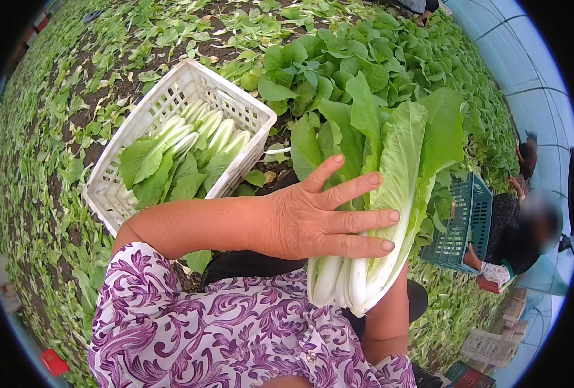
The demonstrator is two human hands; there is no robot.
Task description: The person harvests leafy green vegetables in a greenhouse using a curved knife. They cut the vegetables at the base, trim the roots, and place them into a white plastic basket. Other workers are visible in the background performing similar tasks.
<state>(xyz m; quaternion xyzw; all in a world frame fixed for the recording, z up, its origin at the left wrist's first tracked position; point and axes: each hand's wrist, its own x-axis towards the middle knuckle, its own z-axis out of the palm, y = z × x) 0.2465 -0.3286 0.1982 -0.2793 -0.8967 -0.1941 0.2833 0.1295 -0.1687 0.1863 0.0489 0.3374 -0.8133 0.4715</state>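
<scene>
A bundle of leafy greens with thick white stalks (397,228) is raised in front of my body, its leaves pointing away from me and its stalk ends towards me. My left hand (333,216) lies across it, back upward, with four fingers spread over the leaves and stalks; the thumb is hidden. Behind the bundle my right forearm comes up from below, and the right hand itself is covered by the greens. To the left stands a white perforated plastic crate (139,116), partly filled with similar greens (190,150) laid in a row.
Uncut leafy plants (389,58) grow thickly beyond the bundle. Cut leaves (49,169) litter the soil at left. On the right a person (515,242) is at a green plastic crate (461,228). Plastic greenhouse sheeting (529,63) curves along the far right.
</scene>
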